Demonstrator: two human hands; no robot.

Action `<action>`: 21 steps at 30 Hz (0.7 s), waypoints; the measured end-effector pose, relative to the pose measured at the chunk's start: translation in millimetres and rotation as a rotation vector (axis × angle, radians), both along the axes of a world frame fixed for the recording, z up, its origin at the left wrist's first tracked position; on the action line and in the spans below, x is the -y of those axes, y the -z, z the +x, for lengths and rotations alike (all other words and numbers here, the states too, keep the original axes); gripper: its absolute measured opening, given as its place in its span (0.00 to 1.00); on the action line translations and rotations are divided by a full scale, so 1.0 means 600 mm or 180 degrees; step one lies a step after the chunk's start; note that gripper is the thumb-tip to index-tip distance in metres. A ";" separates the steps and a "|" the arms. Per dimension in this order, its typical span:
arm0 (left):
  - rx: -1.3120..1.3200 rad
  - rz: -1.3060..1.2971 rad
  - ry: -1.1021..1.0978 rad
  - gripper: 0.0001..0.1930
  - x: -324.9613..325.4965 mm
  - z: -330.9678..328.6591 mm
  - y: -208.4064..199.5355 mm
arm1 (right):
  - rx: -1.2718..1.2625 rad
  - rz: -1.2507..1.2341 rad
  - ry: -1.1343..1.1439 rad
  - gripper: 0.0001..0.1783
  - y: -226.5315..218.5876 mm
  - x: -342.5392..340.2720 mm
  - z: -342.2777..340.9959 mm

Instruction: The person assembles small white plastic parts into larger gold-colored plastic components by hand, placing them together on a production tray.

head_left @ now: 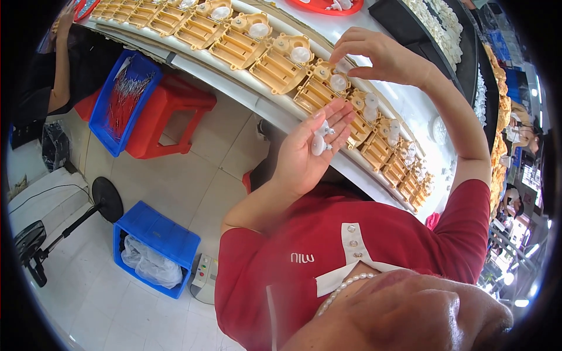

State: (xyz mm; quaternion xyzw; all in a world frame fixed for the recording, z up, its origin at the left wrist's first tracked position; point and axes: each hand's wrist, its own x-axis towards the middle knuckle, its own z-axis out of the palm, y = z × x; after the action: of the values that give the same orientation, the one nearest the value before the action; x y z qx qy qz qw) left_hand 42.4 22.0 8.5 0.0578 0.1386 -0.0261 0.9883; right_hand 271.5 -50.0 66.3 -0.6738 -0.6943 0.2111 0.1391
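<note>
Along the bench runs a row of tan plastic housings (277,70), many with a round white gear (300,55) seated at the far end. My left hand (301,149) is palm up at the near edge of the row, holding a few small white plastic gears (321,141) on the palm and fingers. Over a housing just beyond it, my right hand (386,55) bends down with curved thumb and forefinger round a whitish plastic gear (344,64), partly hidden by the fingers. Beneath them, another white gear (338,82) sits in that housing.
Beyond the row lie a red tray (328,7) with white parts and a black bin (404,35) of white pieces. To the left, a blue crate (99,126) of red wires rests on a red stool (170,111). Another person's arm (60,73) shows far left.
</note>
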 end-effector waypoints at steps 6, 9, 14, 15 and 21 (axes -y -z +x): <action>0.0037 -0.0053 0.0057 0.22 -0.003 0.001 0.006 | -0.0104 -0.0239 -0.0013 0.18 -0.001 -0.007 -0.004; 0.0053 -0.0048 0.0053 0.22 -0.003 0.002 0.006 | -0.0001 -0.0257 -0.0050 0.18 -0.001 -0.008 -0.004; 0.0068 -0.0034 0.0043 0.22 -0.003 0.002 0.005 | 0.0268 -0.0250 -0.0158 0.16 -0.005 -0.012 -0.012; 0.0066 -0.0035 0.0036 0.22 -0.003 0.001 0.006 | 0.0270 -0.0247 -0.0160 0.16 -0.006 -0.013 -0.012; 0.0008 0.0005 0.0001 0.24 0.000 0.003 0.003 | 0.0281 -0.0248 -0.0120 0.16 -0.004 -0.012 -0.012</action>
State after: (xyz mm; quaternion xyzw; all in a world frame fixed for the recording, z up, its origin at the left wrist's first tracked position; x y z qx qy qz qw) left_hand 44.0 22.3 6.9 0.0585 0.1374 -0.0261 0.9884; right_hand 264.0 -42.8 68.8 -0.6742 -0.7036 0.2106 0.0781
